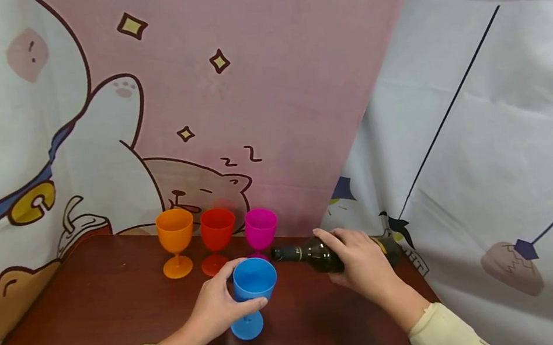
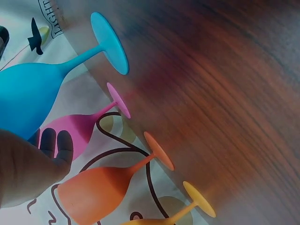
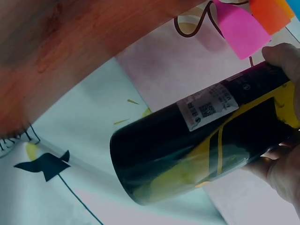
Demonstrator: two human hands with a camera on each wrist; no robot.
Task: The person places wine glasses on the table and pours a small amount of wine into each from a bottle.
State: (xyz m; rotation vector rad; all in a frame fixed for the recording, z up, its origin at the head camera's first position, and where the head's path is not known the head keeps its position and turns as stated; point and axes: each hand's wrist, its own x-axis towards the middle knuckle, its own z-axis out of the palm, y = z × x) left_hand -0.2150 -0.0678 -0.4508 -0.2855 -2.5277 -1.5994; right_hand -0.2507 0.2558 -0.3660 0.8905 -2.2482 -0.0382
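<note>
A blue plastic goblet (image 1: 255,278) is held up by my left hand (image 1: 216,308), thumb and fingers wrapped around its bowl. In the left wrist view the goblet's blue foot (image 2: 110,43) hangs over the table. My right hand (image 1: 363,260) grips a dark wine bottle (image 1: 320,253), which lies nearly level with its mouth pointing left. That mouth (image 1: 278,253) is close to the goblet's rim, just right of it and slightly higher. The right wrist view shows the bottle's base and a white sticker (image 3: 208,107) on its side.
Along the table's back edge stand an orange goblet (image 1: 175,229), a red goblet (image 1: 218,229) and a magenta goblet (image 1: 261,227), the last partly behind the left hand. The brown table (image 1: 132,316) meets a printed cloth backdrop (image 1: 299,104) at the back and right.
</note>
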